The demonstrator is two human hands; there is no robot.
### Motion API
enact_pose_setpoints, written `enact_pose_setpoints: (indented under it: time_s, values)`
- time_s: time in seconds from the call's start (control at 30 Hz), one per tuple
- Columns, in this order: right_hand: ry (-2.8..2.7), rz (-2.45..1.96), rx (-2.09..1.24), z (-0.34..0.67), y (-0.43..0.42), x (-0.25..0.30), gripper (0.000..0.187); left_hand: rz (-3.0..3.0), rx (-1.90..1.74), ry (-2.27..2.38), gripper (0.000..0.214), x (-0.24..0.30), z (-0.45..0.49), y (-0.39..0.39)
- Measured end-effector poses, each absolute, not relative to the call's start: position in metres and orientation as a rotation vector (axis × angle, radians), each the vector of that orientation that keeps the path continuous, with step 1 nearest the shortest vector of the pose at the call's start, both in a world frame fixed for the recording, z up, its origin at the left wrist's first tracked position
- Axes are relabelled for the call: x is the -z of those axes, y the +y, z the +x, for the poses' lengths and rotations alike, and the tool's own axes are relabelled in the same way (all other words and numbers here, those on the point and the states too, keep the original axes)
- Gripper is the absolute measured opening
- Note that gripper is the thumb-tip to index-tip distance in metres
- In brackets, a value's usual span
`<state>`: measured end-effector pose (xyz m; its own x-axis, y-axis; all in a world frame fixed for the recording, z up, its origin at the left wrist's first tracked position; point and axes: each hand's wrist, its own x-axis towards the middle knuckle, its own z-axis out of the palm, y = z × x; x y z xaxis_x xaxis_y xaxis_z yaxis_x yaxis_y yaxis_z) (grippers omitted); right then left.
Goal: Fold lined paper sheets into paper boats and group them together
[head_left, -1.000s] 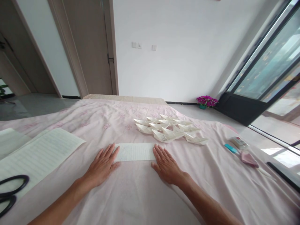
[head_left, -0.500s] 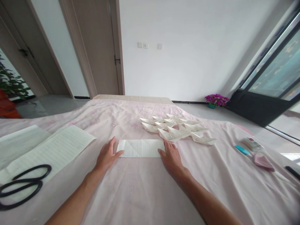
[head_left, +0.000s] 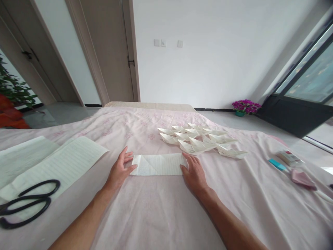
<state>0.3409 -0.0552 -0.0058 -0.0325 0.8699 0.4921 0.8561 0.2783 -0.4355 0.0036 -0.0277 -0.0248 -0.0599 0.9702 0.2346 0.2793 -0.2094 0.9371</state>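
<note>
Black-handled scissors [head_left: 31, 198] lie on lined sheets [head_left: 75, 156], left of the left fingers. The left hand [head_left: 120, 170] spreads its fingers wide, thumb touching the left end of a folded paper strip [head_left: 158, 165] lying between both hands' fingers. The right hand [head_left: 194, 172] touches its right end; whether those fingers pinch it, I cannot tell. Paper boats [head_left: 197, 146] stand just beyond them.

A home: brown interior doors [head_left: 109, 45] at far left, a leafy plant [head_left: 15, 88] on the left, potted magenta flowers [head_left: 246, 106] at far right, a pink flowered cloth [head_left: 153, 208] near.
</note>
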Motion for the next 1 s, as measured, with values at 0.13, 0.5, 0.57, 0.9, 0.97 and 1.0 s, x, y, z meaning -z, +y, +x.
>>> enact_pose_setpoints:
  time_s: [0.13, 0.5, 0.57, 0.9, 0.97, 1.0]
  values:
    - [-1.830, -1.461, -0.037, 0.343, -0.056, 0.006, 0.041, 1.699, -1.244, 1.391, 0.088, 0.022, 0.007, -0.030]
    - [-1.738, -1.346, -0.162, 0.342, -0.064, 0.002, 0.032, 1.549, -1.371, 1.229, 0.079, 0.008, 0.018, -0.041]
    - [-1.726, -1.341, -0.186, 0.343, -0.065, 0.001, 0.038, 1.420, -1.353, 1.126, 0.082, 0.001, 0.020, -0.043]
    - [-1.938, -1.155, -0.141, 0.336, -0.075, -0.014, 0.034, 1.258, -1.579, 1.136, 0.063, -0.002, 0.006, -0.036]
    - [-2.001, -1.073, -0.071, 0.334, -0.078, -0.017, 0.021, 1.505, -1.580, 1.337, 0.052, -0.001, 0.005, -0.036]
    - [-2.036, -1.036, -0.029, 0.332, -0.079, -0.019, 0.021, 1.684, -1.584, 1.438, 0.047, -0.003, 0.006, -0.038]
